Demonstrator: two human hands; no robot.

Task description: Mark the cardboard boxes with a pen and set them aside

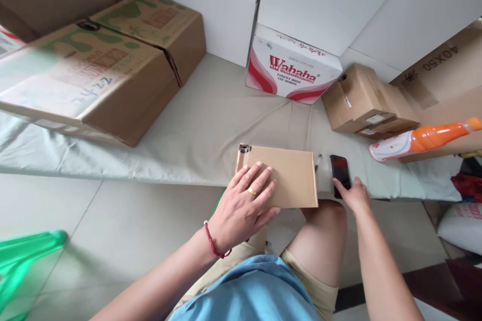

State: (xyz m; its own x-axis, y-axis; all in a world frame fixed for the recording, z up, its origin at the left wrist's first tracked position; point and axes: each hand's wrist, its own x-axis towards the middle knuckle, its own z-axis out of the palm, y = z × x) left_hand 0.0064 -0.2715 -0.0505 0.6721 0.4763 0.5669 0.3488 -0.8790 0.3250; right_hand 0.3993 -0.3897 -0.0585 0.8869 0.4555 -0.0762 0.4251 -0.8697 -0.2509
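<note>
My left hand [246,200] lies flat on top of a small brown cardboard box [291,173], its fingers stretched out and slightly apart. A ring and a red cord bracelet show on this hand and wrist. The box's far left corner looks dark and torn, and its near edge hangs over the front of the bench. My right hand [354,194] grips the lower end of a black mobile phone [341,173], thumb along its left side and the other fingers at its right. Between box and phone lies a thin pen-like item [319,161].
Large cartons [143,60] stand at the left on the cloth-covered bench [211,110]. At the back are a Wahaba water box [293,67] and smaller brown boxes [361,100]. An orange bottle [425,140] tilts at the right. A green stool [30,256] stands on the floor.
</note>
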